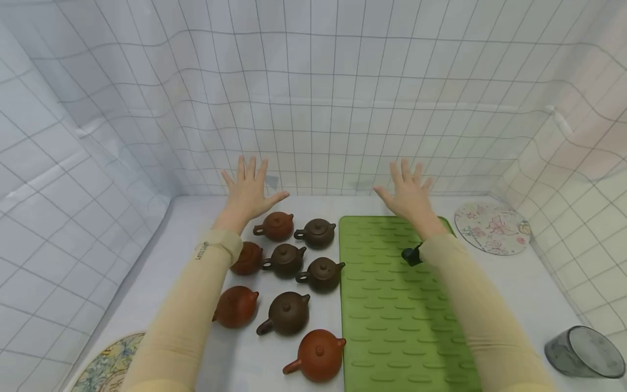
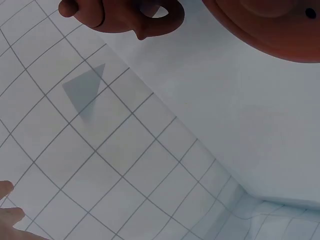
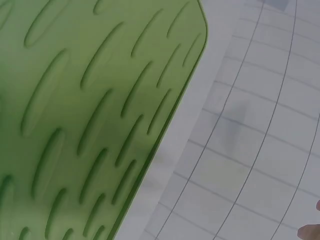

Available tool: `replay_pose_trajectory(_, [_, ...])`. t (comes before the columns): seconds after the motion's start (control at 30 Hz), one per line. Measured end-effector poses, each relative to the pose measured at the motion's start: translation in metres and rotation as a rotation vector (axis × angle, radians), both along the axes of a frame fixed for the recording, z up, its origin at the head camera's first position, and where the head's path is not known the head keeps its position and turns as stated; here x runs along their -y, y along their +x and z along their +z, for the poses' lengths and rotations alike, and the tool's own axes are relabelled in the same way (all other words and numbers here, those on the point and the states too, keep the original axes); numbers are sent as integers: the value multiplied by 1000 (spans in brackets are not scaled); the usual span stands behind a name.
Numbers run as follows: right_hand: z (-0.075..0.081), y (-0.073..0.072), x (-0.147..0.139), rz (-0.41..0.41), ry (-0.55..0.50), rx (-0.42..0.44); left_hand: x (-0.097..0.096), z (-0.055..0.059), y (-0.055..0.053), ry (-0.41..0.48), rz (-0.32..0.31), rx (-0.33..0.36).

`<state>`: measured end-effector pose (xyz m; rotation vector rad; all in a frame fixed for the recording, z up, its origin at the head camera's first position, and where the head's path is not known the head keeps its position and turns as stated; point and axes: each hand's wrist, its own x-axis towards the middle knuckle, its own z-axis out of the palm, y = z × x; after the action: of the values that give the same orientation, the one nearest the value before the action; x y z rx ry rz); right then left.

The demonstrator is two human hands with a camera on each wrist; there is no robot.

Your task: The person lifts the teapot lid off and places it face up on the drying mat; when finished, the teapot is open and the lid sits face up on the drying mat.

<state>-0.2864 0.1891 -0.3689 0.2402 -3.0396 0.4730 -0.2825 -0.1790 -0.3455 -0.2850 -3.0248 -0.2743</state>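
My left hand is spread above the back of the table, fingers straight and holding nothing. Just below it stands a reddish clay teapot, with a dark brown teapot to its right. In the left wrist view, part of a red-brown teapot shows at the top, and my fingertips are at the lower left. My right hand, also spread and holding nothing, hovers over the far end of a green ridged mat. The right wrist view shows that mat with no teapot on it.
Several more brown and red teapots stand left of the mat. A round floral mat lies at the back right, a grey glass cup at the front right. A patterned round piece lies front left. Gridded white curtain surrounds the table.
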Motion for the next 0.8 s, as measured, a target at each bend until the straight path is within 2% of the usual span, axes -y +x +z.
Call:
replay_pose_trajectory(0.3, [1, 6, 32, 67, 25, -20, 4, 3, 5, 42, -25, 3])
replay_pose_trajectory(0.53, [-10, 9, 56, 148, -15, -35, 10, -7, 7, 69, -51, 2])
replay_pose_trajectory(0.67, [-13, 12, 68, 195, -92, -18, 11, -13, 9, 77, -106, 17])
replay_pose_trajectory(0.8, [-18, 14, 80, 248, -215, -5, 5, -20, 11, 92, -185, 28])
